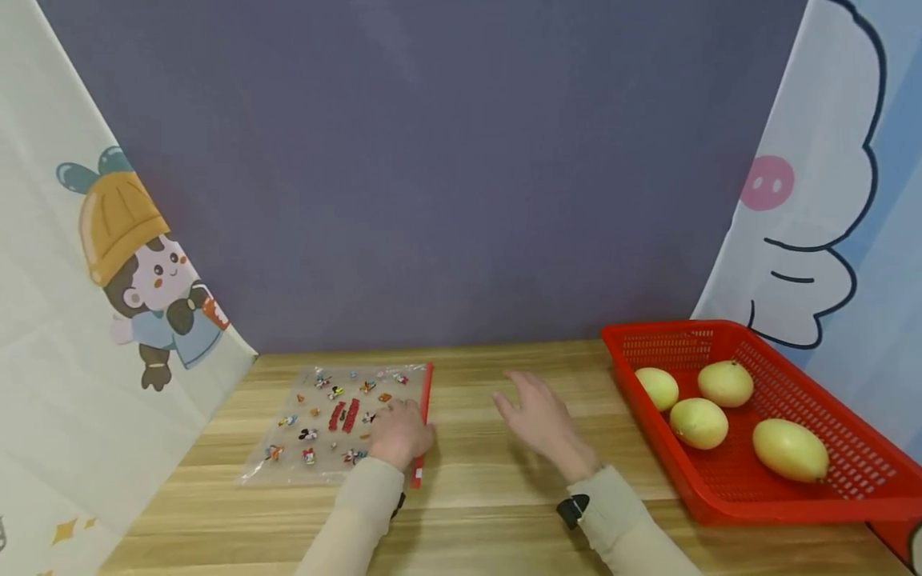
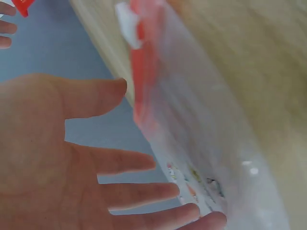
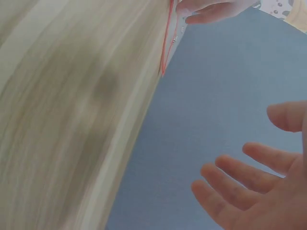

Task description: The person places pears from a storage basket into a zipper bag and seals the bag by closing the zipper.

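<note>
Surface: wooden table (image 1: 490,496), grey wall behind.
Left hand (image 1: 399,432): fingers spread, resting on printed zip bag (image 1: 324,424).
Right hand (image 1: 540,418): released, hovering at 3 o'clock of bag.

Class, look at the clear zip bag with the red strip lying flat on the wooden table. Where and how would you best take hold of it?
Probably by the red zip strip on the zip bag. The bag lies flat and thin, but the strip is a stiffer edge. Come from its right side, over bare table, and pinch the strip between thumb and fingers beside the left hand.
</note>
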`<control>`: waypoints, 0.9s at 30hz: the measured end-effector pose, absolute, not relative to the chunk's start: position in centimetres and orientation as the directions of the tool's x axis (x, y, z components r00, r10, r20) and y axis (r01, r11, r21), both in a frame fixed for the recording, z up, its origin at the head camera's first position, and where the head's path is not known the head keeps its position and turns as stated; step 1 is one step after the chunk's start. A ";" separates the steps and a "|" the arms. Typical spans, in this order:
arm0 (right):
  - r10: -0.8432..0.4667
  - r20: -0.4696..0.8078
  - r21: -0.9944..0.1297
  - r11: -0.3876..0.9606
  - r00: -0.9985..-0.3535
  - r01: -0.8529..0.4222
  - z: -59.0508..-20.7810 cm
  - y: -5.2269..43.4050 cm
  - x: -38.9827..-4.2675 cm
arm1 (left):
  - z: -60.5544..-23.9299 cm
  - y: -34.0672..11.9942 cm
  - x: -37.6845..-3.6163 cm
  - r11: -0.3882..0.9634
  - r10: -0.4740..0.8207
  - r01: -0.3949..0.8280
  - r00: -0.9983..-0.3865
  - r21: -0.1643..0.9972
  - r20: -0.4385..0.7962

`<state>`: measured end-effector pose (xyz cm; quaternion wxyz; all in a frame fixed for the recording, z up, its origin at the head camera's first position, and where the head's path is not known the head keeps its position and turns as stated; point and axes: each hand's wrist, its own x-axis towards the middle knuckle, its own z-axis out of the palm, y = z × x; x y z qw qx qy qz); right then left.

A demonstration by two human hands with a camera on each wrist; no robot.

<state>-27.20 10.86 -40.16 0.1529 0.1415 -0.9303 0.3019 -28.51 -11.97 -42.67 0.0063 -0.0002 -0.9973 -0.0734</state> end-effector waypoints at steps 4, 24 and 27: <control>-0.184 0.356 -0.519 0.776 -0.916 -0.358 -40.3 10.6 -27.3 | -42.9 -12.1 -28.6 0.993 0.015 0.014 -1.000 0.121 -0.004; -0.191 0.326 -0.613 0.703 -0.926 -0.361 -40.8 8.9 -27.4 | -42.5 -12.2 -28.7 0.963 0.023 0.043 -0.997 0.265 0.079; -0.190 0.322 -0.631 0.687 -0.927 -0.360 -40.7 8.6 -27.4 | -42.1 -12.0 -28.6 0.958 0.016 0.049 -0.993 0.283 0.117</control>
